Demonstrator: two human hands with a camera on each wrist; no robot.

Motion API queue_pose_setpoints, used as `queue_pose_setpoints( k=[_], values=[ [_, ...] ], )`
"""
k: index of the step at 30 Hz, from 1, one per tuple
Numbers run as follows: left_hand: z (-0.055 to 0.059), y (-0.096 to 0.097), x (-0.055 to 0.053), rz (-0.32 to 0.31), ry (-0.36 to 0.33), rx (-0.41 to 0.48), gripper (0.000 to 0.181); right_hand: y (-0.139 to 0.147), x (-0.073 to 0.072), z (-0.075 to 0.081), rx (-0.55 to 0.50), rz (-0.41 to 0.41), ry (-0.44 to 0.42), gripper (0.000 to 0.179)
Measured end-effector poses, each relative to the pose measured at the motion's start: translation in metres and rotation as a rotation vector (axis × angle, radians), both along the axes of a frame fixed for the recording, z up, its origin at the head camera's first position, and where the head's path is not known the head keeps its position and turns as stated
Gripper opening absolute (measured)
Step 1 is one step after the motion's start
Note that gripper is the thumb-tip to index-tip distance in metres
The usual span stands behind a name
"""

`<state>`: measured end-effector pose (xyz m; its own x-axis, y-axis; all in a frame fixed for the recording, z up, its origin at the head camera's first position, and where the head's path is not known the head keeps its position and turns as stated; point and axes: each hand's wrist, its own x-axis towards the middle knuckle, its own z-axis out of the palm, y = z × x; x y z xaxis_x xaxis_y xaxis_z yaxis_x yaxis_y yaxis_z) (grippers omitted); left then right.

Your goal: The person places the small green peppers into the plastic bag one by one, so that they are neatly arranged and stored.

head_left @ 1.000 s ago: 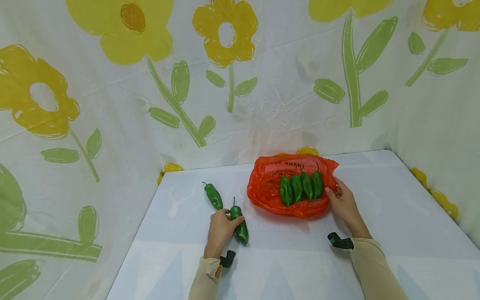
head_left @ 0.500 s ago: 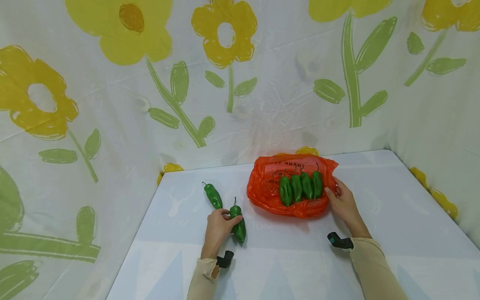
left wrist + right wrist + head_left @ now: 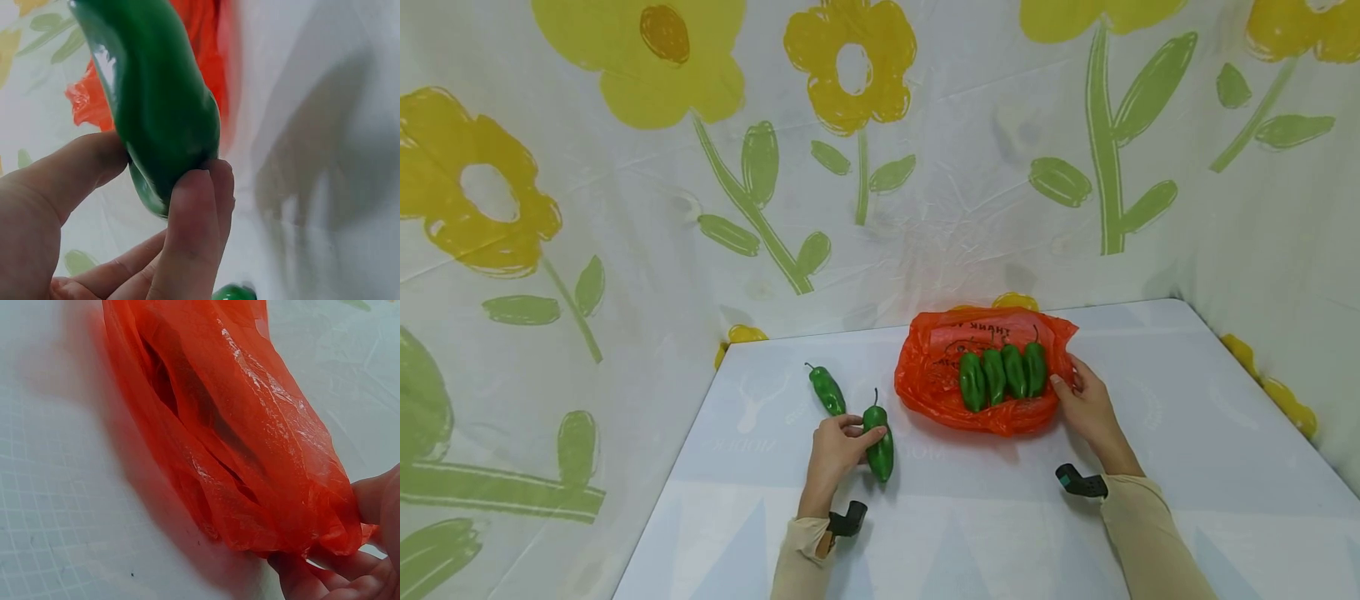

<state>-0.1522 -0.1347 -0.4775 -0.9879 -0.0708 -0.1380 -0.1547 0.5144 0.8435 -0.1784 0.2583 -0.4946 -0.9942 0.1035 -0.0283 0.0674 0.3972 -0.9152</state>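
My left hand (image 3: 837, 450) pinches a green pepper (image 3: 878, 446) between thumb and fingers, stem pointing away from me. Close up in the left wrist view, the glossy pepper (image 3: 156, 94) appears above the table with its shadow to the right. Another green pepper (image 3: 827, 390) lies on the table just beyond the left hand. A red plastic bag (image 3: 932, 404) stands spread at the back, several green peppers (image 3: 994, 375) side by side in its mouth. My right hand (image 3: 1092, 410) grips the bag's right edge; in the right wrist view its fingers hold the crumpled plastic (image 3: 281, 506).
The white table (image 3: 985, 525) carries faint printed patterns. A curtain (image 3: 955, 167) with yellow flowers rises behind it and along both sides. Dark wrist cameras (image 3: 848, 518) sit at the ends of both beige sleeves.
The left hand shifts slightly to the left, and the pepper it pinches turns a little more upright. My right hand and the bag stay in place.
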Motion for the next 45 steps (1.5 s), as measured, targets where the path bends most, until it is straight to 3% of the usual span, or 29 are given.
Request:
queue_pose_setpoints(
  k=[16, 26, 45],
  values=[
    [0.01, 0.005, 0.002, -0.023, 0.018, 0.047, 0.056, 0.001, -0.001, -0.002, 0.004, 0.001, 0.006, 0.065],
    [0.02, 0.008, 0.002, -0.015, 0.009, 0.146, 0.055, 0.0, -0.002, -0.002, 0.011, -0.004, 0.001, 0.066],
    [0.041, 0.017, 0.001, -0.037, 0.053, 0.188, 0.052, -0.001, -0.001, -0.001, 0.014, -0.017, -0.018, 0.066]
  ],
)
